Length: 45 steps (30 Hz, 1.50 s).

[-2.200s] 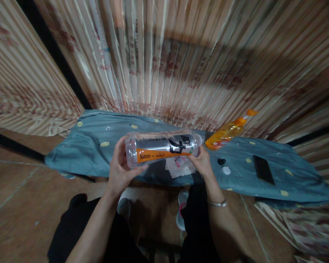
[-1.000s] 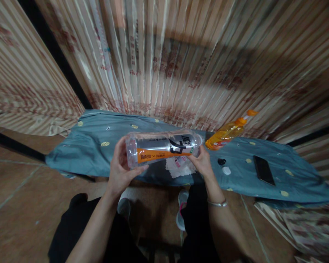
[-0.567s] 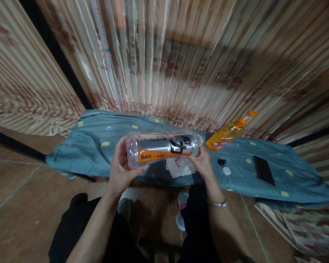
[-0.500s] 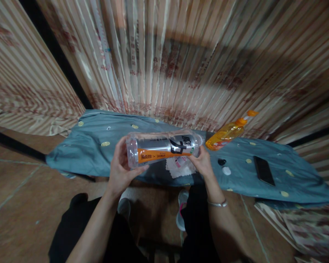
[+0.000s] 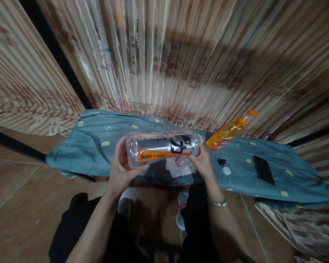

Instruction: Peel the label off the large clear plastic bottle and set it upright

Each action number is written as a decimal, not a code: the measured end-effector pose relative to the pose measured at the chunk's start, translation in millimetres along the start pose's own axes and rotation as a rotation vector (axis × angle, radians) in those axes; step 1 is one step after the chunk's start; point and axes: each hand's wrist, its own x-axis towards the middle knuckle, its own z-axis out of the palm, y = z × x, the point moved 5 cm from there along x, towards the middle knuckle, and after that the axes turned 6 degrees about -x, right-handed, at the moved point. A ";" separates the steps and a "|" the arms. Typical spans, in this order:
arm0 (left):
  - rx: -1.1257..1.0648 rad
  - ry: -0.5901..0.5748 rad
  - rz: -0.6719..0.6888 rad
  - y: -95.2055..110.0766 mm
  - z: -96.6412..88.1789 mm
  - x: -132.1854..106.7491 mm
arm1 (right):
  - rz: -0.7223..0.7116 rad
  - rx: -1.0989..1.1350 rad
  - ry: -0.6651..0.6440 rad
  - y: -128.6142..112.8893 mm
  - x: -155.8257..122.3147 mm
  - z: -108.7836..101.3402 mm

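Note:
Between my two hands lies a clear plastic drink bottle [image 5: 160, 140] on its side, its label silver, orange and black. My left hand [image 5: 122, 166] grips the wide base end, thumb along the near side. At the neck end my right hand [image 5: 201, 159] closes around the bottle; most of its fingers are hidden behind it. Under the bottle, a white paper wipe or cloth [image 5: 180, 168] with pink print rests on the blue-green cloth-covered table [image 5: 142, 124]. To the right leans an orange liquid soap bottle [image 5: 225, 135] with a pump-like orange top.
Right of my hands are a small black cap [image 5: 222, 161], a small white round piece [image 5: 226, 170] and a black phone [image 5: 264, 170]. Striped curtains [image 5: 164, 65] hang close behind the table. A dark metal post [image 5: 57, 54] stands at left.

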 end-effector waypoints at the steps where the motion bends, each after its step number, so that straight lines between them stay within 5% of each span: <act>1: 0.003 0.000 -0.004 0.0 -0.1 -0.1 | 0.001 -0.001 0.001 -0.1 -0.1 0.0; 45: 0.006 0.010 -0.012 -1.8 -0.9 -1.4 | 0.004 0.015 -0.003 -5.2 -0.8 -1.8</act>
